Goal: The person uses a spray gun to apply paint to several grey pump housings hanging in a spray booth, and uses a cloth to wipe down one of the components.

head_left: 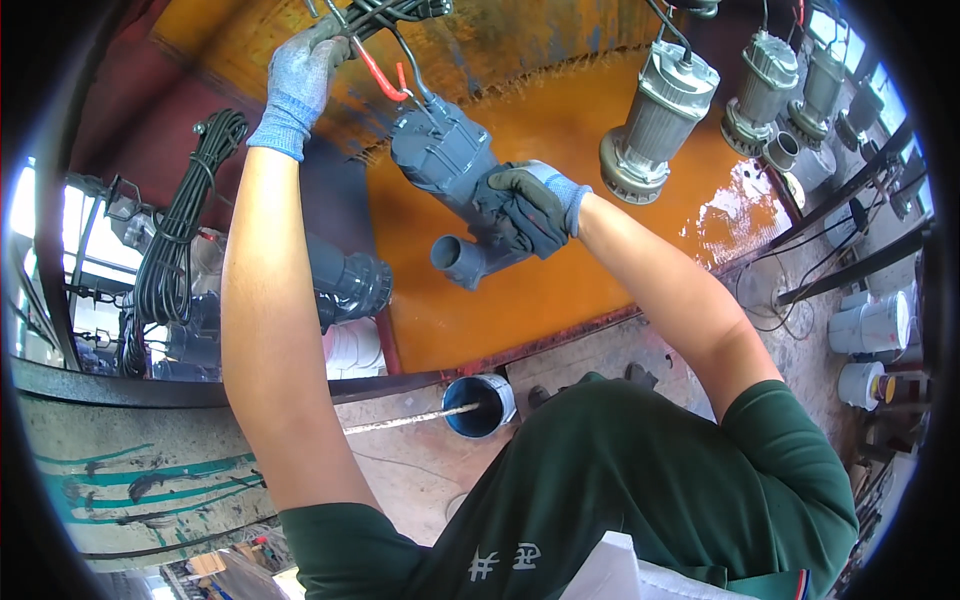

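A dark grey-blue submersible pump (440, 150) hangs tilted from a red hook (377, 72), its round outlet elbow pointing down at the lower left. My left hand (300, 85), in a blue-grey knitted glove, reaches high and is closed at the near end of a black cable bundle (395, 12) above the hook. Gloved the same way, my right hand (545, 195) presses a dark crumpled cloth (522, 222) against the pump's lower body. Its fingers curl over the cloth, and the fingertips are partly hidden in it.
Unpainted metal pumps (665, 115) hang in a row at the right. A coiled black cable (180, 230) and another grey pump (345, 280) hang at the left. Behind is an orange paint-stained panel (430, 330). Below stands a bucket (480, 408) with a stick; white pails (870, 325) are far right.
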Available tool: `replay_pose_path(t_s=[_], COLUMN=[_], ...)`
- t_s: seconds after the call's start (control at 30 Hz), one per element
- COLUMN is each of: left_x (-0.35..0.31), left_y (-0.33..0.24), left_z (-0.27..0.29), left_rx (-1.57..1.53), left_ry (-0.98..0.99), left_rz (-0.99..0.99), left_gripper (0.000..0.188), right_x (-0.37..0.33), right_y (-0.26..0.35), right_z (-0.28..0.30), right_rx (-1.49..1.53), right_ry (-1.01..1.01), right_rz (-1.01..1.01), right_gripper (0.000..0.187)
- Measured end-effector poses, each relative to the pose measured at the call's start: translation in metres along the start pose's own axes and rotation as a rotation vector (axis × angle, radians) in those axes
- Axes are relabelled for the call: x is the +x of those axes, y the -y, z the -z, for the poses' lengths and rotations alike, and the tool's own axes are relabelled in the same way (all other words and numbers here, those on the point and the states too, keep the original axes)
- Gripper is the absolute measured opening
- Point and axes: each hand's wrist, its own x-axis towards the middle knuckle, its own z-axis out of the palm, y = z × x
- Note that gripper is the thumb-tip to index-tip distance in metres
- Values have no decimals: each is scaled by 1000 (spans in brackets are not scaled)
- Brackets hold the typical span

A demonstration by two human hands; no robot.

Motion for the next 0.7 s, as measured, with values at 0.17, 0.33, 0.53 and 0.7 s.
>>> replay_pose_path(t_s=[0.17,0.33,0.53,0.7], left_x=[1,-8,-1,2], left_y=[0,2,15,12], left_z=[6,7,14,2], left_rx=[210,51,613,191], left_ry=[-16,-43,-24,-20], left_rz=[-159,-73,-416,-151], left_gripper=[33,35,30,34], right_x=[9,2,3,-21], right_y=[8,14,6,15], right_z=[-7,-28,-32,-50], right_rx=[-242,-283,-138,-439], right_ry=[4,17,38,274], right_rz=[107,124,135,597], right_gripper=[20,17,15,23])
